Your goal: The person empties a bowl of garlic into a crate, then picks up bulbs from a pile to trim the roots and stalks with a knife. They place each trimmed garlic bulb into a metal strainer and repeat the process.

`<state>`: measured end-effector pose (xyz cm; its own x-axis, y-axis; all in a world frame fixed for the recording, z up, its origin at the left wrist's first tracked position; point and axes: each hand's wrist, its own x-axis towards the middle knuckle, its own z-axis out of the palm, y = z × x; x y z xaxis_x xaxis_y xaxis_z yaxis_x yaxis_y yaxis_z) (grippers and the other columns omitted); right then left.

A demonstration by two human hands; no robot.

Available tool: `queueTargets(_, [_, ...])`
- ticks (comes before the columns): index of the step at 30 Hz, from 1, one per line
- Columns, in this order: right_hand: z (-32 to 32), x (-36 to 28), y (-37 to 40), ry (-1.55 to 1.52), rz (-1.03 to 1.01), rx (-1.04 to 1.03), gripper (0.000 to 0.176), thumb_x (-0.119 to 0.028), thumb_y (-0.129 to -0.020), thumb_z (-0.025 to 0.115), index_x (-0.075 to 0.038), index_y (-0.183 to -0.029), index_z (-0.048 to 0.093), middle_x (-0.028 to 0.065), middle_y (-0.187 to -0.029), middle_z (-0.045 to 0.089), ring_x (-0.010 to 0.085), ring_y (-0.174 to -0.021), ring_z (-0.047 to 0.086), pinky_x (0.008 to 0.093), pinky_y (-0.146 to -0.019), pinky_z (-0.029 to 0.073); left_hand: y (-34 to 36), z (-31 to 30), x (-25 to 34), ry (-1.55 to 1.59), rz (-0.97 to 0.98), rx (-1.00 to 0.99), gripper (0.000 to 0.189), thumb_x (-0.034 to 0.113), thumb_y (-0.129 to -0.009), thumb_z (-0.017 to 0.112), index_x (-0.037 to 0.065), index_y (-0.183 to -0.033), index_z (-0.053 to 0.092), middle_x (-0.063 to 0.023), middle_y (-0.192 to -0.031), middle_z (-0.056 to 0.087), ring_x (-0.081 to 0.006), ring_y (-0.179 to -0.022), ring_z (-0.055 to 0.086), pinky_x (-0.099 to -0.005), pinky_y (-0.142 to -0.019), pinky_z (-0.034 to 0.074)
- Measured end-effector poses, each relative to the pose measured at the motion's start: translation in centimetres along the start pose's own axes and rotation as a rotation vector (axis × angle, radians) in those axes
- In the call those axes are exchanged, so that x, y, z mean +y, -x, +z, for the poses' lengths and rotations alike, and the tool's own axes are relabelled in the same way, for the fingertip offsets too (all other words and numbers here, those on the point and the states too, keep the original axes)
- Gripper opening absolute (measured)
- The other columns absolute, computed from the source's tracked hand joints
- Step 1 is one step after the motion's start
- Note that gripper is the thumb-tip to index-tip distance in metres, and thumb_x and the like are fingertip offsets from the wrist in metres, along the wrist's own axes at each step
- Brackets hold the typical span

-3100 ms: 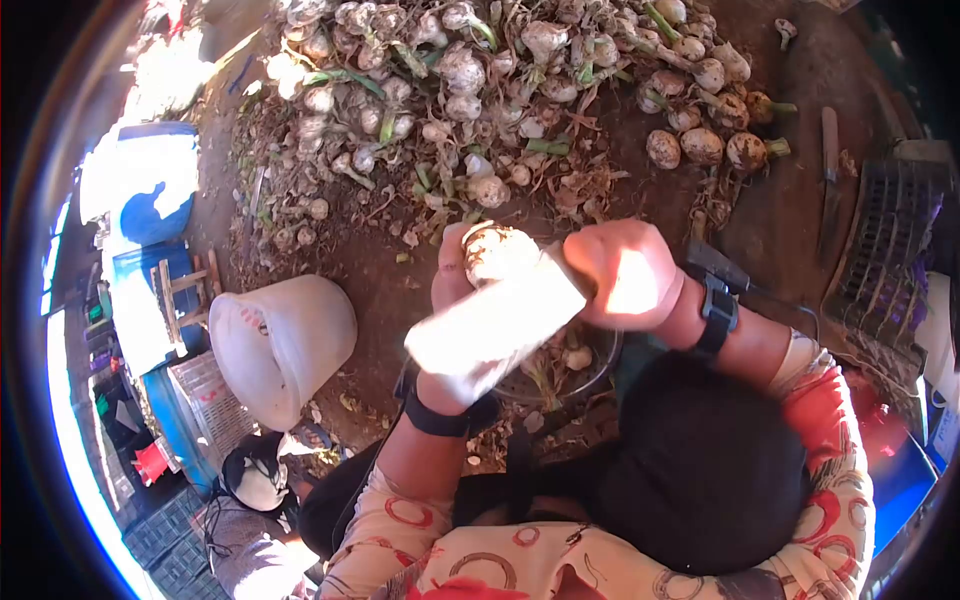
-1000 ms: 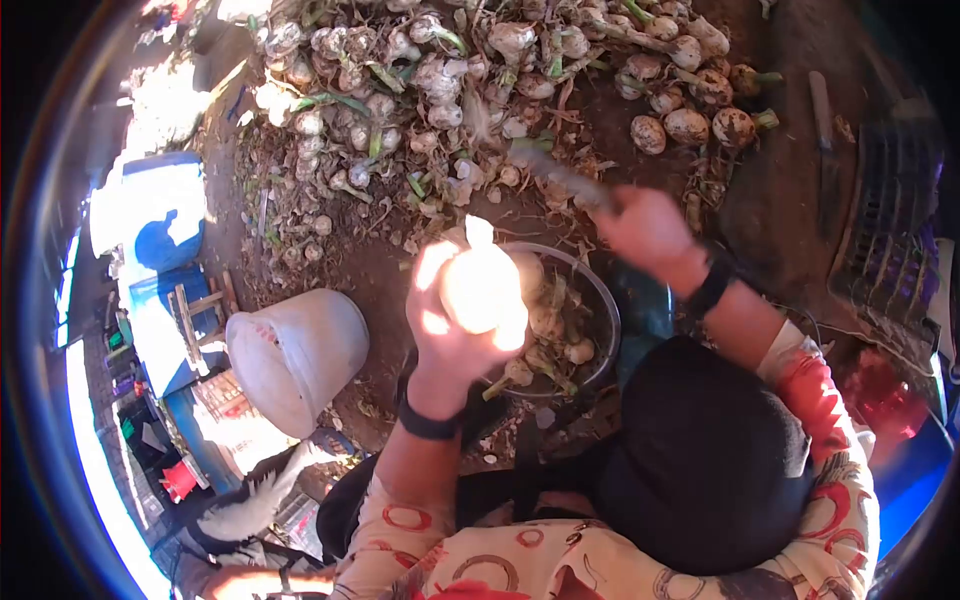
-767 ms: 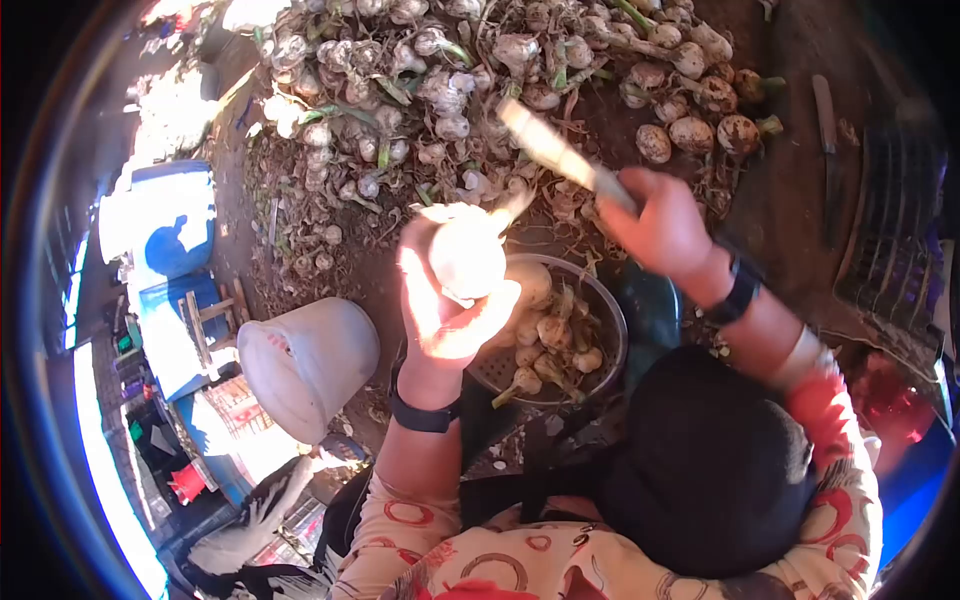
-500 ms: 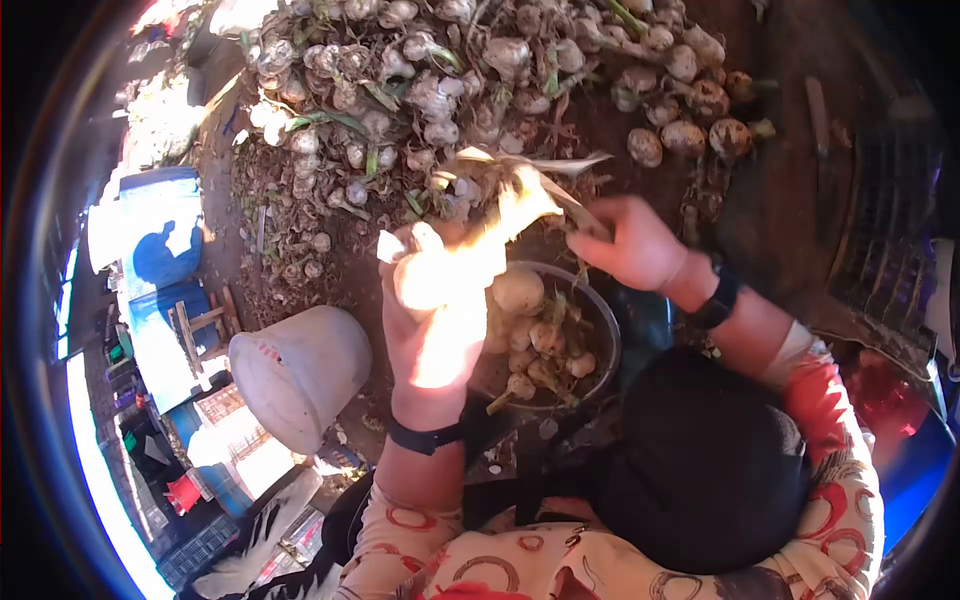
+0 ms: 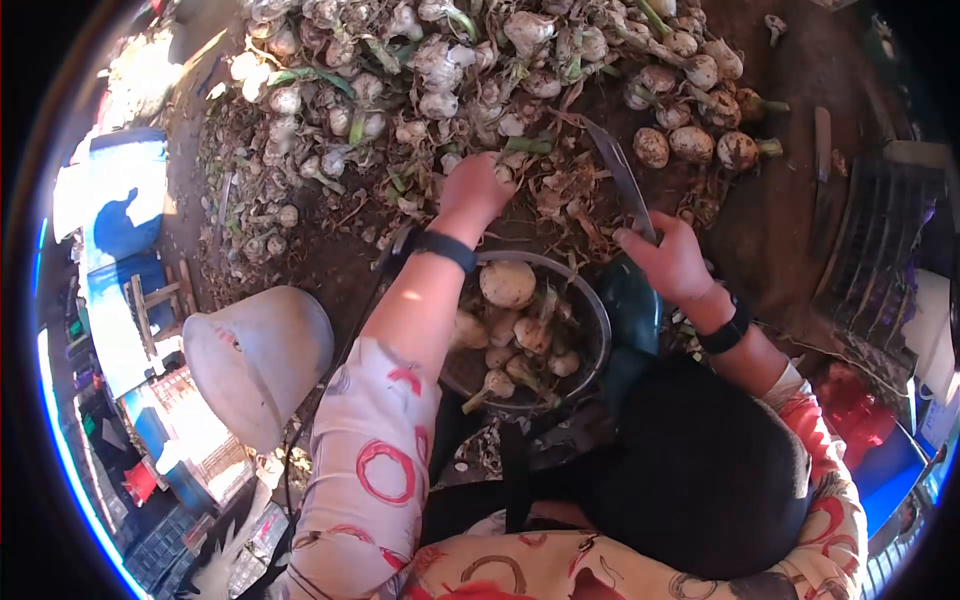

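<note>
My left hand (image 5: 474,194) reaches to the near edge of a heap of garlic (image 5: 437,65), its fingers closed round a garlic bulb (image 5: 503,174). A short green stem (image 5: 528,145) juts out just beyond the fingertips. In my right hand (image 5: 672,258) is a knife (image 5: 622,175), gripped by the handle, its blade pointing away and to the left over dry husks. Between my forearms stands a round basin (image 5: 606,335) with several cleaned bulbs in it, among them a large pale bulb (image 5: 508,284) on top.
A whitish bucket (image 5: 262,350) lies tilted left of the basin. Several brown-speckled bulbs (image 5: 691,145) sit at the heap's right end. Farther right are a dark slatted crate (image 5: 870,245) and a small wooden stick (image 5: 822,143). A black rounded thing (image 5: 695,470) covers my lap area.
My left hand has gone from above the basin, where it held a pale bulb in sunlight, forward to the heap. My right hand moved slightly right and nearer; the knife blade now shows clearly.
</note>
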<state>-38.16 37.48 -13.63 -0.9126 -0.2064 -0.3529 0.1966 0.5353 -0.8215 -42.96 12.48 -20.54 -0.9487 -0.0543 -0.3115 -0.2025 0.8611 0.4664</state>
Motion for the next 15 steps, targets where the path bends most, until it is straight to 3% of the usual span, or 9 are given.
queueTargets(1, [-0.1, 0.3, 0.1, -0.098, 0.107, -0.032, 0.027, -0.022, -0.074, 0.059, 0.005, -0.079, 0.056, 0.0063, -0.060, 0.055, 0.0113, -0.054, 0.050, 0.0267, -0.052, 0.041, -0.8, 0.5, 0.1, -0.257, 0.061, -0.044, 0.048, 0.021, -0.063, 0.068, 0.004, -0.105, 0.053, -0.0156, -0.093, 0.058, -0.0296, -0.089, 0.055, -0.0361, -0.076, 0.044])
queueTargets(4, [-0.5, 0.8, 0.7, -0.216, 0.280, -0.046, 0.024, -0.020, -0.075, 0.059, 0.003, -0.079, 0.056, 0.0018, -0.059, 0.052, 0.0077, -0.052, 0.046, 0.0247, -0.049, 0.039, -1.5, 0.9, -0.8, -0.297, 0.096, -0.161, 0.048, 0.022, -0.064, 0.068, 0.003, -0.105, 0.053, -0.0156, -0.094, 0.058, -0.0312, -0.091, 0.054, -0.0381, -0.077, 0.044])
queueTargets(5, [-0.8, 1.0, 0.8, -0.227, 0.321, -0.043, 0.023, -0.020, -0.075, 0.059, 0.002, -0.080, 0.056, 0.0002, -0.058, 0.051, 0.0064, -0.051, 0.045, 0.0240, -0.047, 0.038, -1.1, 0.5, -1.0, -0.183, 0.115, -0.084, 0.048, 0.022, -0.063, 0.067, 0.003, -0.105, 0.053, -0.0159, -0.094, 0.058, -0.0300, -0.089, 0.055, -0.0369, -0.077, 0.044])
queueTargets(7, [-1.2, 2.4, 0.9, -0.278, 0.367, -0.008, 0.023, -0.020, -0.075, 0.059, 0.002, -0.081, 0.056, 0.0002, -0.058, 0.051, 0.0062, -0.051, 0.045, 0.0241, -0.046, 0.038, 0.0, -1.5, -0.6, 0.297, 0.110, -0.008, 0.042, 0.020, -0.066, 0.065, 0.004, -0.103, 0.053, -0.0133, -0.094, 0.059, -0.0226, -0.088, 0.056, -0.0327, -0.075, 0.045])
queueTargets(8, [-1.1, 2.9, 1.2, -0.331, 0.406, 0.007, 0.023, -0.020, -0.075, 0.059, 0.002, -0.082, 0.056, 0.0003, -0.057, 0.050, 0.0060, -0.050, 0.045, 0.0242, -0.045, 0.037, 1.8, -3.5, 1.0, 0.706, -0.030, -0.066, 0.039, 0.016, -0.070, 0.061, 0.004, -0.106, 0.051, -0.0107, -0.095, 0.058, -0.0162, -0.088, 0.054, -0.0298, -0.071, 0.045])
queueTargets(10, [-1.3, 3.0, 1.3, -0.312, 0.423, 0.007, 0.025, -0.020, -0.075, 0.059, 0.003, -0.084, 0.055, 0.0011, -0.058, 0.052, 0.0069, -0.050, 0.046, 0.0251, -0.045, 0.038, 4.7, -5.0, 2.5, 1.203, 0.016, 0.005, 0.037, 0.006, -0.074, 0.050, 0.001, -0.111, 0.044, -0.0102, -0.092, 0.055, -0.0176, -0.086, 0.052, -0.0285, -0.076, 0.042])
queueTargets(12, [-1.2, 2.9, 1.3, -0.239, 0.376, -0.015, 0.030, -0.021, -0.074, 0.059, 0.004, -0.089, 0.055, 0.0037, -0.059, 0.054, 0.0088, -0.051, 0.049, 0.0259, -0.046, 0.040, 7.5, -6.1, 4.0, 1.598, 0.076, -0.171, 0.037, 0.006, -0.074, 0.049, -0.001, -0.109, 0.043, -0.0101, -0.091, 0.054, -0.0191, -0.085, 0.051, -0.0283, -0.079, 0.041])
queueTargets(14, [-0.6, 2.9, 1.5, -0.071, 0.353, -0.105, 0.028, -0.023, -0.075, 0.059, 0.002, -0.088, 0.058, 0.0041, -0.066, 0.058, 0.0094, -0.056, 0.053, 0.0265, -0.049, 0.041, 9.9, -5.1, 5.0, 1.872, -0.027, -0.162, 0.034, 0.011, -0.074, 0.049, -0.003, -0.105, 0.045, -0.0101, -0.090, 0.054, -0.0193, -0.083, 0.050, -0.0290, -0.076, 0.041])
queueTargets(15, [-0.3, 1.8, 2.1, 0.153, 0.185, 0.037, 0.038, -0.032, -0.074, 0.059, 0.004, -0.089, 0.058, 0.0118, -0.070, 0.062, 0.0218, -0.061, 0.059, 0.0352, -0.056, 0.045, 11.2, -4.4, 5.9, 1.806, -0.104, -0.104, 0.030, 0.013, -0.075, 0.048, -0.002, -0.100, 0.047, -0.0088, -0.085, 0.053, -0.0182, -0.079, 0.049, -0.0288, -0.073, 0.040])
